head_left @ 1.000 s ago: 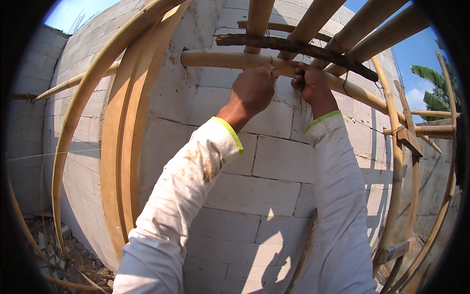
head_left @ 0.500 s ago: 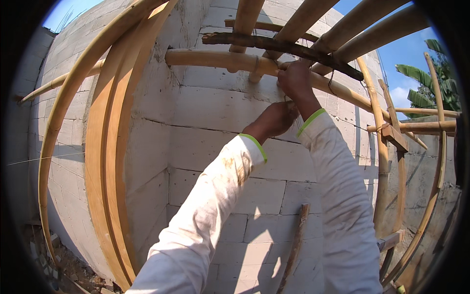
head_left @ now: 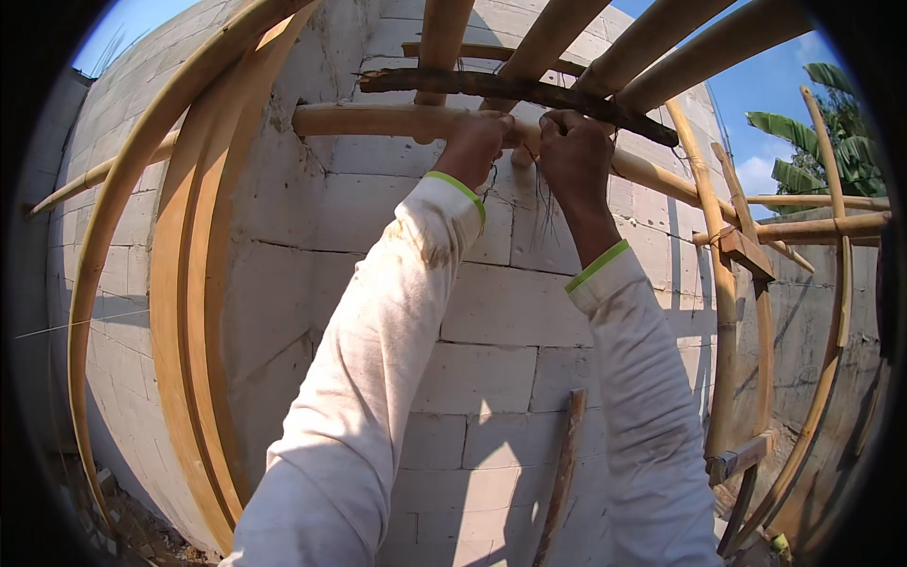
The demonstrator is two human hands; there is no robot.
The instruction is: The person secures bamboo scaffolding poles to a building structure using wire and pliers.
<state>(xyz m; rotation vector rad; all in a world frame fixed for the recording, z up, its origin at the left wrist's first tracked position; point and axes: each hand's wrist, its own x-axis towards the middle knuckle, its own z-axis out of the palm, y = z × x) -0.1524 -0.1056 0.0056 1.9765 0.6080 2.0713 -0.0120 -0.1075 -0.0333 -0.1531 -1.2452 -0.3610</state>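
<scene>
Both my hands are raised to a horizontal bamboo pole (head_left: 378, 120) under the sloping bamboo poles. My left hand (head_left: 472, 149) is closed against this pole, pinching a thin dark wire (head_left: 491, 178) whose end dangles below the fingers. To its right, my right hand (head_left: 576, 156) is also closed, fingertips pressed together at the pole. Several thin wire strands (head_left: 545, 203) hang beside its palm and appear gripped in it. The wire's path behind the pole is hidden by my fingers. Just above runs a dark, rough stick (head_left: 453, 81) across the sloping poles.
A pale block wall (head_left: 482, 302) stands in front. Curved bamboo (head_left: 94, 274) and long wooden planks (head_left: 194, 312) rise at left. Upright poles (head_left: 723, 331) and a wooden block (head_left: 746, 253) stand at right. A narrow stick (head_left: 564, 472) leans low on the wall.
My left hand has risen from below the right hand to the pole, left of it. The right hand has turned and stays at the pole. The view has shifted slightly.
</scene>
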